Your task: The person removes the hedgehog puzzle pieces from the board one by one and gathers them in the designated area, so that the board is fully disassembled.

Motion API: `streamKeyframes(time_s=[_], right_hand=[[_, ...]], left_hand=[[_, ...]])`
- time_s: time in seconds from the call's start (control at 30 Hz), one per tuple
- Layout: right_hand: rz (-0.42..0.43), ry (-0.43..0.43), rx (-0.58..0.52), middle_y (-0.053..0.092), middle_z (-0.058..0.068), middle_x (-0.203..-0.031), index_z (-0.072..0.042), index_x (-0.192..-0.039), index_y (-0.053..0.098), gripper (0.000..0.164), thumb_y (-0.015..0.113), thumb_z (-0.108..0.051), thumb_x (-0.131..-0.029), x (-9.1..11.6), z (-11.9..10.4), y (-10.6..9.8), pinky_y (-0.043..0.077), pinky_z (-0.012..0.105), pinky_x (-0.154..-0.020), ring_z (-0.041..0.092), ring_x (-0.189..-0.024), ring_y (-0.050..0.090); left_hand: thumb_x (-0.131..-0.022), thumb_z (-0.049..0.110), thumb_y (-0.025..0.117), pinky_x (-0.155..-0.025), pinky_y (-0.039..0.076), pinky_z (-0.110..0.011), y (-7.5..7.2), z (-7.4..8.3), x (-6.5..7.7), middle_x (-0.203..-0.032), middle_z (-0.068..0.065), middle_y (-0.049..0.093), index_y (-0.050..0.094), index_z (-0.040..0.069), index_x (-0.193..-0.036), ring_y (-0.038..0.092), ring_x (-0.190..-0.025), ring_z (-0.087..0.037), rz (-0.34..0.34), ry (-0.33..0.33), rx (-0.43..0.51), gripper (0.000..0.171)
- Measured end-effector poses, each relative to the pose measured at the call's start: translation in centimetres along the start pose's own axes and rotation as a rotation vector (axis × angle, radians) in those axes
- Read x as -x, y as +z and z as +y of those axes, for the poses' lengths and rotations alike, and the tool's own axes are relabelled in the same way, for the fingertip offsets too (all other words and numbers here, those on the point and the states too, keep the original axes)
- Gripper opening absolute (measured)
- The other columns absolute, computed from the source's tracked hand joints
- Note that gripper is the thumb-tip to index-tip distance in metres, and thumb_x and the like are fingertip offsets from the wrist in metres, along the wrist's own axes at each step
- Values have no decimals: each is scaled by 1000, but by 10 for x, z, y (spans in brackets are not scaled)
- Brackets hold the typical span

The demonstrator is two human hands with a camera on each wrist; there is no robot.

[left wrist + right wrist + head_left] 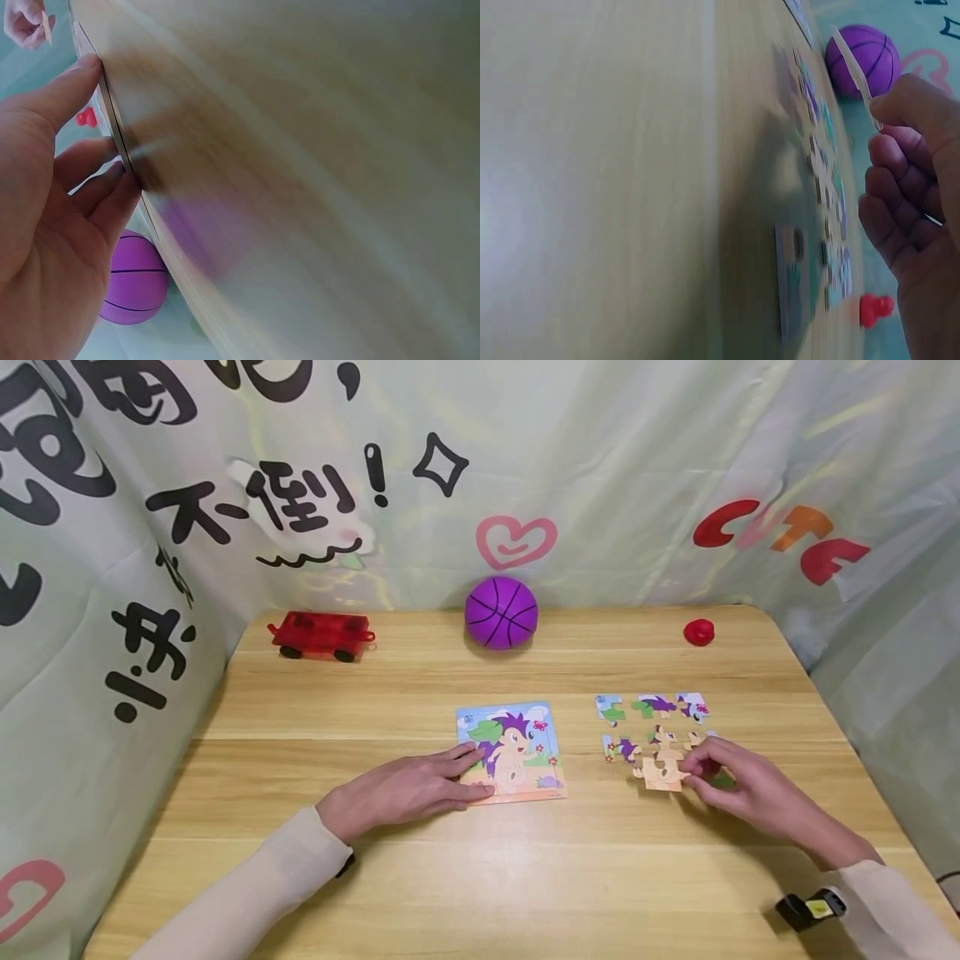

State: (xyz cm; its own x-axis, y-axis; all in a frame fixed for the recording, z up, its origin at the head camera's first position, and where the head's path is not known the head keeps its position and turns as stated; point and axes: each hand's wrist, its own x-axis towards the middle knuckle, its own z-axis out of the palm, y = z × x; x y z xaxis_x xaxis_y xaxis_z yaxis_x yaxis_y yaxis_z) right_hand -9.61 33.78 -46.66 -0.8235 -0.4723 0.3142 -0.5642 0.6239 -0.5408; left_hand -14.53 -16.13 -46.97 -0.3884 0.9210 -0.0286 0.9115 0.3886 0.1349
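Note:
A square hedgehog picture board (517,752) lies flat on the table. My left hand (412,787) rests on its left edge with the fingers fairly straight; in the left wrist view the fingertips touch the board's rim. Between thumb and fingers, my right hand (757,785) pinches a jigsaw piece (662,774), a peach one with part of the hedgehog's body. The right wrist view shows this piece edge-on, lifted above the table. Behind and below it, loose jigsaw pieces (657,706) lie in rows, slightly apart. The right hand partly hides several of them.
At the back of the wooden table (360,693) stand a red toy wagon (321,635) on the left, a purple ball (501,613) in the middle and a small red object (699,632) on the right. A printed curtain (600,485) hangs behind.

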Motion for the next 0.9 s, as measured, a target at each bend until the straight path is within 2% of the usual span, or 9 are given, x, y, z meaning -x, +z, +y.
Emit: streamKeyframes(time_s=[0.13, 0.23, 0.3, 0.47, 0.53, 0.63, 0.7, 0.77, 0.9], right_hand=[[-8, 20, 16, 69, -4, -94, -22, -102, 71, 33, 88, 3, -88, 10, 7, -7, 50, 11, -75, -3, -87, 58], [-4, 12, 20, 71, -5, -93, -20, -101, 72, 30, 88, 1, -88, 15, 11, -9, 50, 8, -76, -4, -87, 58], [2, -2, 28, 72, -5, -94, -18, -100, 72, 32, 89, 4, -85, 18, 13, -10, 50, 7, -78, -5, -87, 59], [-1, -15, 50, 71, -11, -96, -19, -100, 72, 50, 89, 18, -71, 24, 17, -9, 50, 5, -79, -7, -89, 62], [-11, -18, 53, 71, -11, -96, -21, -101, 71, 48, 89, 15, -74, 25, 19, -9, 50, 5, -78, -6, -89, 62], [-18, -24, 55, 71, -6, -95, -22, -102, 72, 30, 89, -2, -88, 26, 21, -7, 50, 6, -77, -5, -88, 60], [-22, -19, 55, 72, -3, -94, -23, -102, 72, 20, 88, -13, -94, 27, 21, -6, 50, 6, -76, -5, -87, 60], [-25, -6, 64, 71, -4, -93, -24, -102, 72, 24, 89, -11, -92, 27, 20, -6, 49, 7, -73, -5, -85, 59], [-30, 34, 107, 67, -14, -93, -25, -101, 73, 45, 93, 7, -76, 26, 18, -4, 47, 11, -67, -3, -81, 56]], left_hand=[[-114, 36, 59, -117, 53, -41, 0, 0, 0, -173, -16, 43, 61, 32, -157, 44, -160, -31, -4, -3, 0, 43], [-114, 36, 59, -118, 53, -42, 0, 0, 0, -172, -16, 43, 61, 32, -157, 44, -160, -31, -5, -6, 5, 43], [-114, 36, 59, -118, 53, -42, -1, 0, 0, -172, -17, 44, 61, 32, -157, 44, -160, -31, -4, -7, 7, 43], [-114, 35, 59, -117, 54, -41, -1, 0, 1, -172, -17, 44, 60, 32, -157, 44, -160, -31, -2, -3, 0, 43], [-114, 35, 59, -117, 53, -42, -1, 0, 1, -172, -17, 44, 61, 32, -157, 44, -160, -31, -3, -2, 1, 43], [-114, 35, 59, -117, 53, -42, -1, 0, 1, -172, -17, 44, 61, 32, -157, 44, -160, -31, -4, -4, 3, 43], [-114, 36, 59, -117, 53, -41, -1, 0, 1, -172, -17, 44, 60, 32, -157, 43, -160, -31, -6, -5, 6, 43], [-114, 36, 58, -117, 53, -41, -1, 0, 1, -172, -16, 43, 60, 32, -157, 43, -161, -31, -7, -6, 1, 43], [-114, 36, 59, -118, 53, -41, -1, 0, 0, -173, -16, 43, 60, 32, -157, 42, -161, -31, -9, -1, -1, 43]])
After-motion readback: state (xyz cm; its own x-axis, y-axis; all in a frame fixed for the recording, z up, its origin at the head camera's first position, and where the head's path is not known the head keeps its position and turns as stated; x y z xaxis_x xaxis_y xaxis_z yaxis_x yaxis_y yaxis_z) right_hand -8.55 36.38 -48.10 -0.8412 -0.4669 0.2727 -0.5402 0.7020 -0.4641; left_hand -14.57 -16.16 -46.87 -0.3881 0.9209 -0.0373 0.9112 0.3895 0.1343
